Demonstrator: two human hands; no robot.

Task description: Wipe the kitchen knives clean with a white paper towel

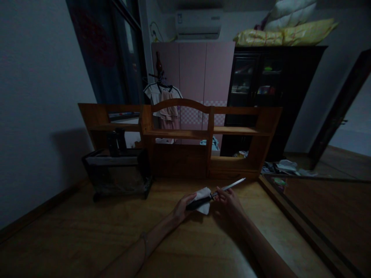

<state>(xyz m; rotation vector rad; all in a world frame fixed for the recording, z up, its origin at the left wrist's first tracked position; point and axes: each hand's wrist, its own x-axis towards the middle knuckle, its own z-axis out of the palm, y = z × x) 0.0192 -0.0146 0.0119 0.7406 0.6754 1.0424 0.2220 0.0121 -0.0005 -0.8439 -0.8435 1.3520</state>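
A long tool [199,202] with a black handle and a slim silver shaft slants up to the right, just above the wooden desk top; its exact kind is unclear in the dim light. My left hand [183,206] is closed round the handle end, together with a white tissue or cloth [205,209] that lies behind and under the handle. Further along, my right hand [228,199] has its fingers closed on the silver shaft near the collar. The shaft tip [242,179] sticks out past the right fingers, pointing away from me.
A wooden shelf unit [179,134] stands along the desk's [174,247] back. At left is a dark glass-sided tank [118,175] with a black device on top. A raised wooden edge [290,212] borders the right side. Pink wardrobe [191,69] and dark cabinet [266,96] stand behind.
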